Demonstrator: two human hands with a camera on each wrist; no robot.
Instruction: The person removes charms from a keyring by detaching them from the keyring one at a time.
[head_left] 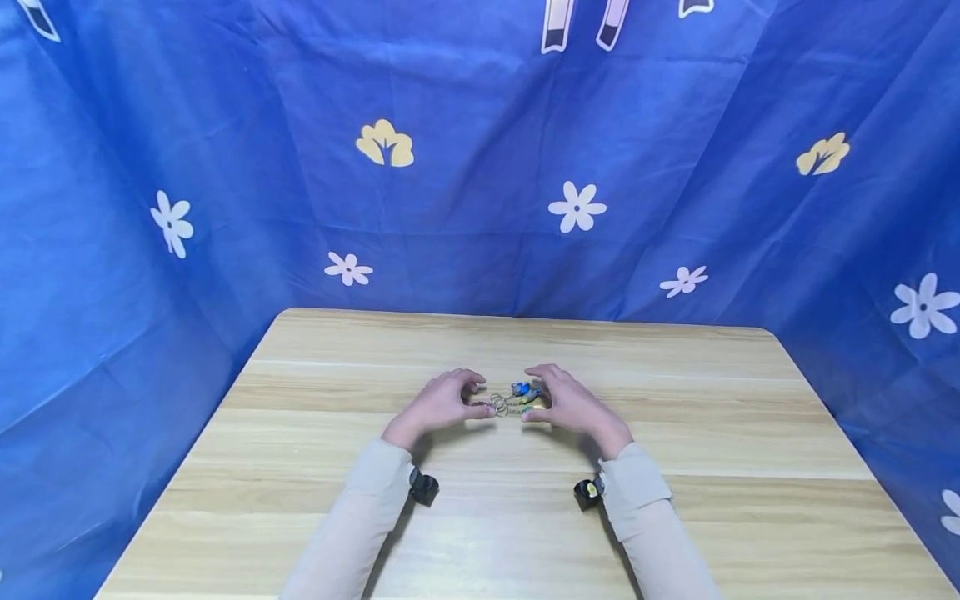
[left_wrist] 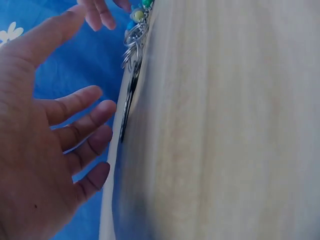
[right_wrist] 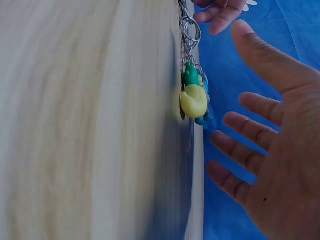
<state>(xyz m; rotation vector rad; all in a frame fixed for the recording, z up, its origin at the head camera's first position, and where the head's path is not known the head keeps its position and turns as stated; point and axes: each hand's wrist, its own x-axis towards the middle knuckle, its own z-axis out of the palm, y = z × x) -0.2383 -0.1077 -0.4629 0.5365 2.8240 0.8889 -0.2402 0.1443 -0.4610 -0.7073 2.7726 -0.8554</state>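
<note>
Table: we see a light wood-grain table [head_left: 720,433] with rounded far corners.
Backdrop: behind and on both sides of the table we see a blue cloth [head_left: 465,242] printed with white and yellow flowers.
Light: even, soft.

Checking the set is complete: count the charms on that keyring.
2 visible: a yellow-green charm against the table, and a blue charm just behind it, nearer the right hand. More may be hidden.

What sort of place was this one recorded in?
Probably a makeshift recording booth rather than a lived-in room: blue flower-print fabric hangs on three sides of a pale wood-grain table. On it lie only small keychains with metal rings and colourful charms, between the left hand and right hand.
</note>
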